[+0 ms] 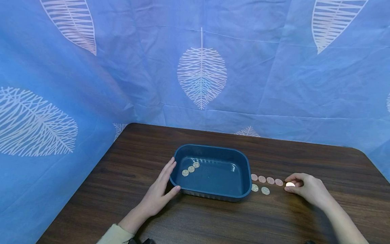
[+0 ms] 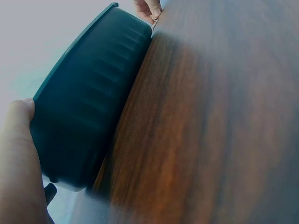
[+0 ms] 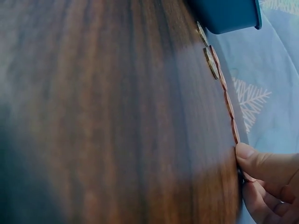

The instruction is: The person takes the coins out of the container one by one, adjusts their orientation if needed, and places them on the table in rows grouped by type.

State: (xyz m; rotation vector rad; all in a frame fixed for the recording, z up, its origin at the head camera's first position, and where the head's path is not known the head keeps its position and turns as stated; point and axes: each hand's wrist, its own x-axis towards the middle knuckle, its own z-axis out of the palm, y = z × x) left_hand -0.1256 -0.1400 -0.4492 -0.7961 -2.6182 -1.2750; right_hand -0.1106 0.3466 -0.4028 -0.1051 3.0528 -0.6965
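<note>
A blue plastic basin (image 1: 210, 195) sits on the table with three silver-coloured coins (image 1: 191, 169) inside, toward its left end. My left hand (image 1: 158, 193) rests against the basin's left end, fingers straight, thumb by the near corner. In the left wrist view the thumb (image 2: 21, 112) touches the wall close to the rim. To the right of the basin, several copper-coloured coins (image 1: 270, 180) lie in a row. At the right end of that row my right hand (image 1: 307, 188) pinches a brightly shining coin (image 1: 290, 184) between thumb and fingers, low over the table.
Two silver-coloured coins (image 1: 265, 190) lie just in front of the copper row, one right beside the basin. The dark wooden table (image 1: 213, 223) has its far edge behind the basin. A blue cloth (image 1: 146, 67) with white leaf prints hangs behind and at the left.
</note>
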